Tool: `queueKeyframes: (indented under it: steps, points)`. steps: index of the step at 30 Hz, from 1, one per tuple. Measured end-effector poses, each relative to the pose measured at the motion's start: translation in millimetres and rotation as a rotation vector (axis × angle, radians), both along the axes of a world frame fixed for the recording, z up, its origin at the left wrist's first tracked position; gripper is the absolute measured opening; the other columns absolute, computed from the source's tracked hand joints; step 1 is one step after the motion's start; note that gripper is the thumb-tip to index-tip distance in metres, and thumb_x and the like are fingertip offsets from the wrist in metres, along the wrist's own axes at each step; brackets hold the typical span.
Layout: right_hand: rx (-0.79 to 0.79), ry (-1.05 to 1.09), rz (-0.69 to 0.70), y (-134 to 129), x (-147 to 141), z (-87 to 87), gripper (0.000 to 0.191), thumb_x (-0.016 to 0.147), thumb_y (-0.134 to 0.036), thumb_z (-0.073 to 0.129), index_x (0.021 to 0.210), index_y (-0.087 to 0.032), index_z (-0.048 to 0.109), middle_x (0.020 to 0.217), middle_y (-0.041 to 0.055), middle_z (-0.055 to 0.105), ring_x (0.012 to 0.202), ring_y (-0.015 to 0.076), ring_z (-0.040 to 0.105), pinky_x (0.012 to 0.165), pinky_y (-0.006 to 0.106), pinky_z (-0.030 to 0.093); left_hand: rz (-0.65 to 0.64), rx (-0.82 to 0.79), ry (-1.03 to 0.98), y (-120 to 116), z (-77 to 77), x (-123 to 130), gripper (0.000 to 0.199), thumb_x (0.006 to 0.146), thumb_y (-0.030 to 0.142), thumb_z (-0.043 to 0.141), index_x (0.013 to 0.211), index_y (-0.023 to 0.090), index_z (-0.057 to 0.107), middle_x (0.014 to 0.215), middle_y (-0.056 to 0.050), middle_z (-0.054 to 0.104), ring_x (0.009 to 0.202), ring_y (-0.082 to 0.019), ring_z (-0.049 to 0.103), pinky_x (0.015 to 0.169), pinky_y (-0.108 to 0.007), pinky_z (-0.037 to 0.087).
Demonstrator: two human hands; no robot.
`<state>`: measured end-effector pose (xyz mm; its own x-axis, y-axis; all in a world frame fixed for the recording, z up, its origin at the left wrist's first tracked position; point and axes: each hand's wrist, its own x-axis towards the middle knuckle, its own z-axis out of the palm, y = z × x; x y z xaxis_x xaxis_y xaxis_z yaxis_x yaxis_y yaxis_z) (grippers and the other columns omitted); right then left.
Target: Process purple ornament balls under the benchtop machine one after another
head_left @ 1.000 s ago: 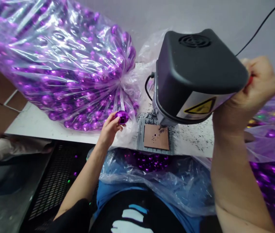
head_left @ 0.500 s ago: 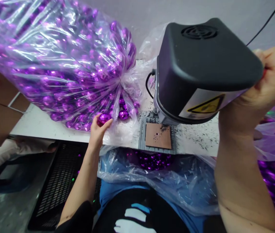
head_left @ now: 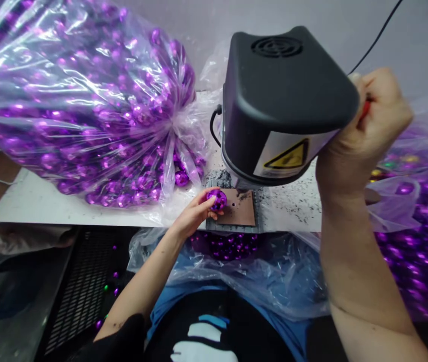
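Observation:
My left hand [head_left: 194, 213] pinches a shiny purple faceted ball [head_left: 218, 199] over the left part of a brown square plate [head_left: 242, 213]. A small dark hole shows in the plate, which lies on a grey slotted base [head_left: 258, 213]. Above stands a black bench machine [head_left: 292, 95] with a vent on top and a yellow warning label; its lower working end is mostly hidden. My right hand [head_left: 379, 118] is closed round a handle on the machine's right side, with a bit of red [head_left: 365, 108] showing between the fingers.
A large clear bag [head_left: 85, 100] of purple balls fills the table's left. Another plastic bag [head_left: 395, 206] with balls lies at right. Dark shavings [head_left: 296, 208] litter the white table. Plastic sheeting [head_left: 274, 281] covers my lap, with purple balls [head_left: 232, 246] beneath the table edge. A black crate [head_left: 78, 286] stands lower left.
My left hand has carried a purple ball rightward from beside the big bag to the brown plate. My right hand stays on the handle. The whole view has shifted slightly.

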<state>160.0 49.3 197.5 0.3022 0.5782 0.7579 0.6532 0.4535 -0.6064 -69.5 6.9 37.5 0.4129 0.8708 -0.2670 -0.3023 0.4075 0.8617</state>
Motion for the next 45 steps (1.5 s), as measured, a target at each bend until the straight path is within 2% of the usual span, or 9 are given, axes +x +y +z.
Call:
queueKeyframes:
  steps: [6, 13, 21, 27, 31, 34, 39, 42, 45]
  points:
    - [-0.027, 0.016, 0.0, -2, -3, 0.8, 0.068, 0.078, -0.08, 0.028, 0.069, -0.013, 0.03, 0.065, -0.0033, 0.023, 0.063, 0.0, 0.02, 0.061, 0.02, 0.022, 0.002, 0.216, 0.375, 2, -5.9, 16, 0.05, 0.083, 0.053, 0.065, 0.118, 0.017, 0.057, 0.089, -0.003, 0.066, 0.064, -0.011, 0.061, 0.056, -0.023, 0.048]
    - [-0.025, 0.02, 0.014, -5, -4, 1.2, 0.066, 0.08, -0.077, 0.029, 0.07, -0.013, 0.031, 0.067, -0.003, 0.025, 0.064, -0.0001, 0.022, 0.063, 0.019, 0.025, 0.025, 0.569, 0.731, 3, -13.8, 28, 0.039, 0.088, 0.043, 0.063, 0.12, 0.022, 0.057, 0.108, -0.003, 0.066, 0.099, -0.019, 0.061, 0.091, -0.033, 0.048]
    - [0.013, 0.015, 0.018, -2, -4, 0.3, 0.065, 0.081, -0.077, 0.031, 0.069, -0.013, 0.03, 0.064, -0.0031, 0.022, 0.063, 0.0, 0.021, 0.06, 0.019, 0.022, 0.016, 0.929, 0.999, 4, -22.3, 43, 0.038, 0.085, 0.044, 0.066, 0.114, 0.02, 0.057, 0.108, -0.009, 0.061, 0.101, -0.026, 0.057, 0.089, -0.038, 0.043]
    - [0.038, 0.009, 0.014, -2, -3, -1.4, 0.062, 0.084, -0.072, 0.033, 0.068, -0.012, 0.028, 0.063, -0.0031, 0.021, 0.061, -0.001, 0.021, 0.058, 0.018, 0.02, 0.157, 0.928, 0.964, -1, -33.1, 57, 0.035, 0.083, 0.033, 0.068, 0.111, 0.02, 0.053, 0.108, -0.008, 0.061, 0.106, -0.027, 0.053, 0.101, -0.045, 0.035]
    - [0.054, 0.005, 0.031, -3, -3, -2.6, 0.056, 0.089, -0.062, 0.035, 0.068, -0.011, 0.03, 0.064, -0.0032, 0.025, 0.062, -0.002, 0.024, 0.062, 0.018, 0.022, 0.142, 0.947, 0.966, -3, -32.6, 57, 0.036, 0.086, 0.032, 0.065, 0.115, 0.019, 0.05, 0.111, -0.009, 0.061, 0.11, -0.027, 0.052, 0.109, -0.051, 0.028]
    - [0.084, -0.019, -0.032, -10, -6, -6.0, 0.052, 0.093, -0.056, 0.033, 0.07, -0.01, 0.037, 0.065, -0.002, 0.027, 0.063, -0.0014, 0.027, 0.064, 0.019, 0.023, 0.126, 0.93, 0.961, -3, -29.9, 57, 0.036, 0.085, 0.032, 0.064, 0.116, 0.02, 0.05, 0.109, -0.008, 0.062, 0.109, -0.027, 0.053, 0.112, -0.053, 0.025]
    - [0.223, -0.091, -0.242, -39, -9, -24.4, 0.042, 0.094, -0.048, 0.04, 0.072, -0.015, 0.054, 0.067, 0.0012, 0.043, 0.059, 0.0021, 0.035, 0.057, 0.026, 0.027, 0.12, 0.877, 0.924, -4, -28.5, 58, 0.033, 0.085, 0.032, 0.064, 0.114, 0.022, 0.053, 0.107, -0.007, 0.063, 0.108, -0.028, 0.055, 0.111, -0.053, 0.027]
    - [0.263, -0.13, -0.198, -58, -5, -38.3, 0.034, 0.091, -0.044, 0.046, 0.071, -0.019, 0.059, 0.058, 0.0021, 0.043, 0.055, 0.0055, 0.041, 0.053, 0.03, 0.025, 0.113, 0.856, 0.88, -4, -29.7, 58, 0.031, 0.084, 0.033, 0.064, 0.112, 0.022, 0.057, 0.107, -0.008, 0.063, 0.109, -0.029, 0.054, 0.109, -0.053, 0.03]
    - [0.123, -0.126, -0.12, -68, -3, -50.7, 0.032, 0.088, -0.047, 0.048, 0.075, -0.022, 0.062, 0.056, 0.0014, 0.049, 0.055, 0.0094, 0.049, 0.053, 0.031, 0.031, 0.095, 0.805, 0.825, -3, -31.8, 58, 0.034, 0.083, 0.034, 0.066, 0.114, 0.024, 0.059, 0.106, -0.008, 0.063, 0.11, -0.03, 0.054, 0.107, -0.052, 0.034]
